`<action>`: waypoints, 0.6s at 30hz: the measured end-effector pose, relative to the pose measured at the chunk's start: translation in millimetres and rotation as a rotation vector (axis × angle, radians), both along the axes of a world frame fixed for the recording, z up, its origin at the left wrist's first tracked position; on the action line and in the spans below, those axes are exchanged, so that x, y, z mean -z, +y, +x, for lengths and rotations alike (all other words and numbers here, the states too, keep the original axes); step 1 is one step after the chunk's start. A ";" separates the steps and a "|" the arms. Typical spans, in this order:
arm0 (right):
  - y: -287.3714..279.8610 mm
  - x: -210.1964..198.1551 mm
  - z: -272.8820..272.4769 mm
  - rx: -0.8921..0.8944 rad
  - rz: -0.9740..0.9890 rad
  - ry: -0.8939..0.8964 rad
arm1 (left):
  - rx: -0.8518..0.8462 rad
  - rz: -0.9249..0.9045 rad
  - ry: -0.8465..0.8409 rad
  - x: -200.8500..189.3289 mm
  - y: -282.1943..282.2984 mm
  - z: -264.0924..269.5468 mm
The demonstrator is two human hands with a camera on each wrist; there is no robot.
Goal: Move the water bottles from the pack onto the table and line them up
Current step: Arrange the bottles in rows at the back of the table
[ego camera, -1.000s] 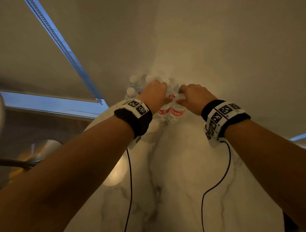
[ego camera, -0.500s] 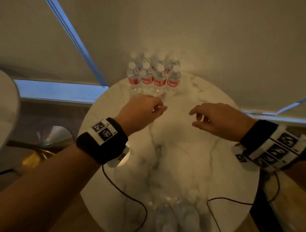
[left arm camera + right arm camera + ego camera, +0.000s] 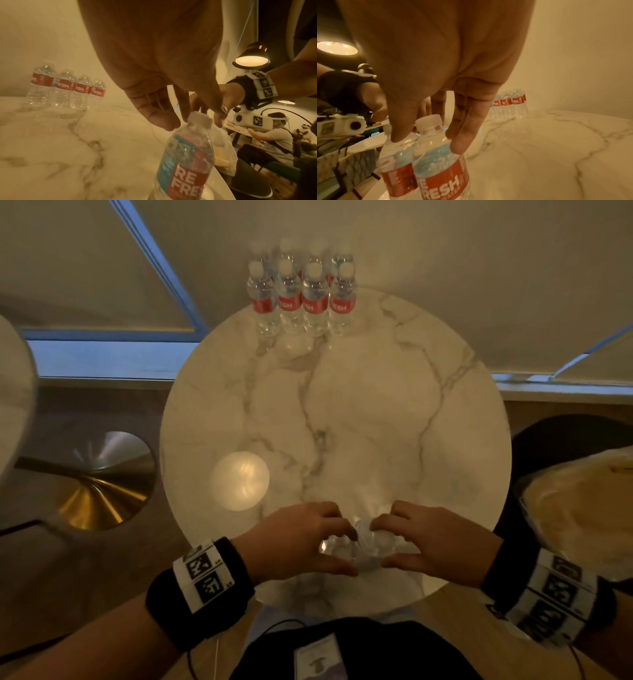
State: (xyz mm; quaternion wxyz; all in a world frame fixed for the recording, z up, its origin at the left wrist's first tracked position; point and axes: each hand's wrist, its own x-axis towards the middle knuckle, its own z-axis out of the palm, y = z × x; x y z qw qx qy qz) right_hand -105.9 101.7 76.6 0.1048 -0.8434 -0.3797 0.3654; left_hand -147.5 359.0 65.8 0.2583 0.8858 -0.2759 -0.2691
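Bottles at near table [image 3: 428,412] edge, eight lined far | your left hand [image 3: 294,542] fingers spread above one cap [image 3: 199,119] | right hand [image 3: 435,542] pinching another bottle [image 3: 440,162] | risk: loose grip tips neighbour off edge

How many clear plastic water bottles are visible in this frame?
10, possibly more hidden. Eight clear plastic water bottles stand in two rows of four at the round marble table's far edge; two near-edge bottles sit under the hands.

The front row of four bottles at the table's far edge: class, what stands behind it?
Behind the front row, four more bottle tops show; their bodies and bases are hidden.
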 end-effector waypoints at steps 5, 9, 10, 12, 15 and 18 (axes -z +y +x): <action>8.6 12.0 -7.5 0.043 0.032 -0.098 | 0.065 0.028 0.048 6.5 -9.3 -1.7; 6.7 7.1 8.7 0.144 0.060 -0.080 | 0.021 0.031 0.054 5.7 -12.6 18.7; 6.4 4.7 18.0 0.171 0.043 -0.080 | 0.004 0.032 0.045 5.8 -13.3 29.7; 6.8 0.7 44.7 0.235 0.016 -0.111 | -0.041 0.019 0.007 9.4 -16.5 61.7; 8.1 -0.3 110.5 0.336 -0.013 -0.210 | -0.116 0.028 -0.074 15.1 -25.3 136.4; 9.9 0.1 185.1 0.410 -0.070 -0.313 | -0.166 0.019 -0.140 14.9 -36.3 211.6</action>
